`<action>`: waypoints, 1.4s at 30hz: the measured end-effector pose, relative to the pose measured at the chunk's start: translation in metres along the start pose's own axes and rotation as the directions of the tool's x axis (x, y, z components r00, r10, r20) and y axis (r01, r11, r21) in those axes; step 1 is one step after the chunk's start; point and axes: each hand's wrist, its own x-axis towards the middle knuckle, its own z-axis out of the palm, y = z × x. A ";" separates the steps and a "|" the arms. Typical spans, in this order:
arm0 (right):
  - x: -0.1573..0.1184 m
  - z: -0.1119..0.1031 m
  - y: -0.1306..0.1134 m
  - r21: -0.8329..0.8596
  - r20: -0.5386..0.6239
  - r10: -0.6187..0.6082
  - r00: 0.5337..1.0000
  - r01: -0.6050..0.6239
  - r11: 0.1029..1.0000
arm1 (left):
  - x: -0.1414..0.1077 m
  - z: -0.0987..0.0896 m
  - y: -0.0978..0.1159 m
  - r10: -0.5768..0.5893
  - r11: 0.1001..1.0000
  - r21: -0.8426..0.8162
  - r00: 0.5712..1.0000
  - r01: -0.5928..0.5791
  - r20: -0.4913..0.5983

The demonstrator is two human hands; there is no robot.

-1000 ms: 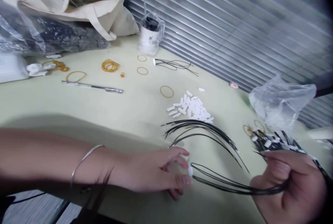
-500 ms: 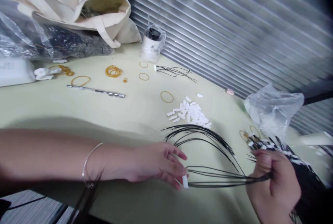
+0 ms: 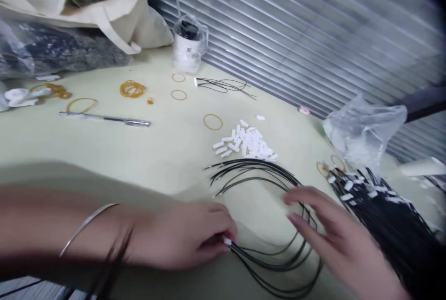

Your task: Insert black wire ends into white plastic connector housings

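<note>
My left hand [image 3: 195, 232] is closed on a small white connector housing [image 3: 227, 241], most of which its fingers hide. From the housing, several thin black wires [image 3: 278, 266] loop to the right and curve back up the table. Their loose ends, with metal tips, point left, just below a pile of white connector housings [image 3: 249, 140]. My right hand [image 3: 327, 230] is open, thumb and fingers apart beside the bend of the wires. Whether it touches them, I cannot tell.
At right lies a thick bundle of black wires with white connectors [image 3: 386, 216], before a clear plastic bag [image 3: 365, 128]. Rubber bands [image 3: 132, 88], a pen [image 3: 104, 118], a wrapped cup [image 3: 188, 44] and one wired connector [image 3: 223, 84] lie farther back. A canvas bag [image 3: 146, 26] stands back left.
My right hand has let go of the wires and opened, moving left. My left hand has closed around the connector housing and turned it. The wires, taut before, now hang in a loop.
</note>
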 end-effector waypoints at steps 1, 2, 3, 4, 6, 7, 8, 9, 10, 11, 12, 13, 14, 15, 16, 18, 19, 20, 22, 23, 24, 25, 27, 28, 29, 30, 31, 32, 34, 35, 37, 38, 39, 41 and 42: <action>0.014 0.010 -0.005 0.010 -0.002 -0.052 0.999 0.052 0.999 | 0.001 0.000 -0.001 0.015 1.000 0.020 1.000 -0.015 0.015; 0.028 0.021 -0.009 0.025 0.024 -0.115 0.993 0.115 0.993 | 0.002 0.001 -0.001 0.028 0.999 0.040 0.999 -0.029 0.028; 0.039 0.033 -0.012 0.051 0.058 -0.154 0.986 0.151 0.987 | 0.003 0.001 -0.002 0.036 0.998 0.059 0.999 -0.038 0.038; 0.048 0.044 -0.014 0.076 0.077 -0.160 0.984 0.155 0.985 | 0.003 0.002 -0.002 0.040 0.997 0.071 0.998 -0.043 0.042; 0.057 0.061 -0.017 0.107 0.082 -0.158 0.984 0.149 0.983 | 0.003 0.003 -0.002 0.020 0.999 0.049 0.999 -0.021 0.028; 0.058 0.066 -0.017 0.119 0.061 -0.150 0.987 0.142 0.983 | 0.004 0.002 -0.001 -0.004 1.000 0.014 1.000 0.004 0.019; 0.058 0.069 -0.017 0.130 0.033 -0.144 0.989 0.138 0.982 | 0.004 0.001 -0.001 -0.043 0.998 -0.037 0.999 0.044 0.006; 0.057 0.071 -0.017 0.142 0.001 -0.136 0.991 0.135 0.981 | 0.004 -0.001 0.001 -0.102 0.990 -0.103 0.995 0.100 -0.012; 0.055 0.071 -0.016 0.155 -0.031 -0.130 0.991 0.133 0.979 | 0.005 -0.003 0.002 -0.177 0.969 -0.181 0.984 0.170 -0.023; 0.053 0.069 -0.014 0.178 -0.054 -0.125 0.991 0.132 0.975 | 0.007 -0.006 0.003 -0.267 0.930 -0.269 0.963 0.250 -0.027; 0.052 0.067 -0.013 0.208 -0.068 -0.115 0.991 0.127 0.970 | 0.008 -0.009 0.004 -0.356 0.875 -0.358 0.934 0.327 -0.017; 0.050 0.064 -0.012 0.243 -0.074 -0.101 0.992 0.116 0.963 | 0.010 -0.012 0.004 -0.435 0.808 -0.442 0.900 0.390 -0.001; 0.049 0.060 -0.011 0.277 -0.074 -0.082 0.994 0.100 0.956 | 0.012 -0.014 0.004 -0.498 0.739 -0.516 0.867 0.434 0.016; 0.048 0.056 -0.012 0.307 -0.069 -0.063 0.996 0.081 0.948 | 0.013 -0.016 0.004 -0.542 0.672 -0.582 0.840 0.457 0.033; 0.047 0.051 -0.013 0.328 -0.055 -0.044 0.998 0.060 0.943 | 0.015 -0.018 0.003 -0.570 0.614 -0.643 0.821 0.457 0.040; 0.044 0.041 -0.018 0.340 -0.014 -0.023 1.000 0.027 0.940 | 0.018 -0.020 0.002 -0.593 0.524 -0.738 0.804 0.425 0.042; 0.043 0.037 -0.021 0.340 0.006 -0.023 1.000 0.019 0.940 | 0.019 -0.021 0.002 -0.598 0.491 -0.769 0.801 0.409 0.044; 0.042 0.034 -0.024 0.337 0.023 -0.027 0.999 0.018 0.941 | 0.019 -0.021 0.001 -0.600 0.468 -0.789 0.799 0.399 0.049; 0.041 0.032 -0.029 0.316 0.045 -0.041 0.998 0.025 0.948 | 0.020 -0.021 0.000 -0.609 0.454 -0.795 0.792 0.402 0.052; 0.041 0.032 -0.030 0.299 0.051 -0.046 0.998 0.029 0.954 | 0.021 -0.021 0.000 -0.619 0.453 -0.792 0.784 0.410 0.051; 0.042 0.033 -0.031 0.282 0.059 -0.049 0.997 0.031 0.959 | 0.021 -0.021 0.000 -0.628 0.454 -0.790 0.777 0.412 0.044; 0.043 0.034 -0.031 0.269 0.064 -0.051 0.997 0.031 0.963 | 0.021 -0.021 0.000 -0.635 0.455 -0.789 0.771 0.413 0.038; 0.044 0.036 -0.031 0.266 0.061 -0.049 0.997 0.031 0.964 | 0.022 -0.020 0.001 -0.639 0.451 -0.797 0.769 0.401 0.025; 0.044 0.036 -0.031 0.267 0.050 -0.048 0.998 0.033 0.963 | 0.022 -0.020 0.001 -0.637 0.445 -0.806 0.770 0.391 0.022; 0.044 0.035 -0.031 0.272 0.039 -0.049 0.998 0.036 0.962 | 0.022 -0.020 0.001 -0.636 0.437 -0.815 0.771 0.381 0.020; 0.044 0.034 -0.032 0.277 0.022 -0.050 0.999 0.041 0.960 | 0.022 -0.020 0.001 -0.636 0.428 -0.824 0.772 0.372 0.019; 0.042 0.032 -0.032 0.281 0.005 -0.050 0.999 0.046 0.959 | 0.023 -0.020 0.002 -0.637 0.421 -0.830 0.771 0.365 0.016; 0.041 0.031 -0.034 0.281 -0.014 -0.049 0.999 0.051 0.958 | 0.023 -0.020 0.002 -0.641 0.416 -0.834 0.768 0.361 0.013; 0.039 0.030 -0.036 0.267 -0.034 -0.050 0.998 0.057 0.962 | 0.022 -0.020 0.002 -0.645 0.422 -0.830 0.764 0.364 0.007; 0.038 0.030 -0.037 0.253 -0.028 -0.048 0.998 0.054 0.966 | 0.022 -0.020 0.003 -0.644 0.431 -0.823 0.765 0.370 0.007; 0.037 0.032 -0.038 0.227 -0.001 -0.036 0.999 0.035 0.973 | 0.021 -0.020 0.003 -0.643 0.451 -0.805 0.766 0.387 0.008; 0.038 0.033 -0.038 0.224 0.010 -0.024 1.000 0.022 0.974 | 0.021 -0.020 0.003 -0.643 0.459 -0.796 0.766 0.395 0.009; 0.038 0.034 -0.037 0.227 0.018 -0.010 1.000 0.006 0.974 | 0.021 -0.020 0.002 -0.643 0.467 -0.787 0.766 0.403 0.010; 0.040 0.036 -0.036 0.246 0.020 0.011 1.000 -0.016 0.969 | 0.021 -0.020 0.002 -0.646 0.476 -0.775 0.763 0.417 0.014; 0.041 0.037 -0.035 0.259 0.025 0.012 1.000 -0.018 0.966 | 0.021 -0.020 0.002 -0.646 0.476 -0.772 0.763 0.422 0.018</action>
